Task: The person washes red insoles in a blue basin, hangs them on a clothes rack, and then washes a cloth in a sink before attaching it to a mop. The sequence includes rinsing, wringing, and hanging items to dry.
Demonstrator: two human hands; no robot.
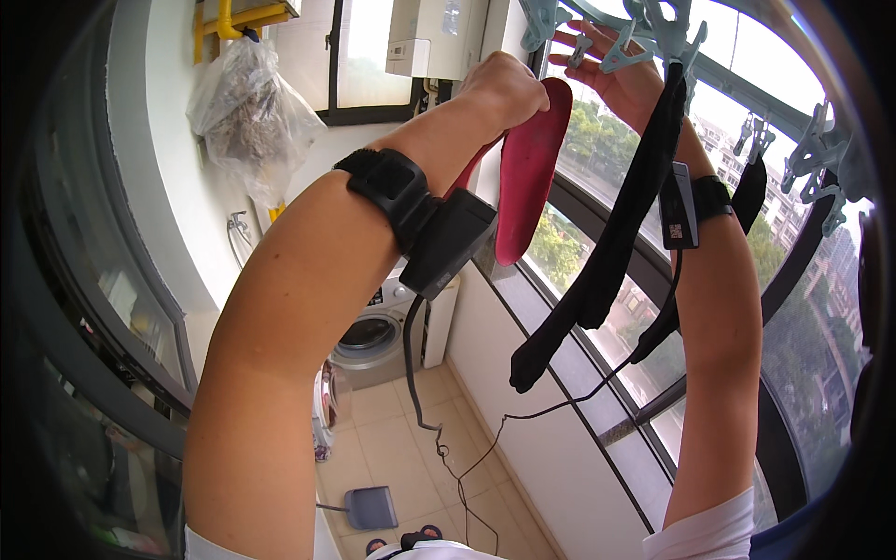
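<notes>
My left hand (pixel 505 87) is raised and grips a pair of red shoe insoles. One insole (pixel 533 175) hangs full length from the fingers; the other is mostly hidden behind my wrist. My right hand (pixel 619 87) is up among the pale blue-green clothespins (pixel 628 56) of a hanging drying rack (pixel 745 84). Its fingers are spread behind a small clip (pixel 579 51); whether they touch it is unclear. Black socks (pixel 616 238) dangle from the rack beside my right forearm.
Dark-framed windows (pixel 637 269) run along the right. A clear plastic bag (pixel 252 119) hangs from a yellow pipe (pixel 227 21) at left. Below are a washing machine (pixel 371 343), a dustpan (pixel 371 507) and the tiled floor (pixel 392 434). Cables (pixel 413 364) trail from both wrist devices.
</notes>
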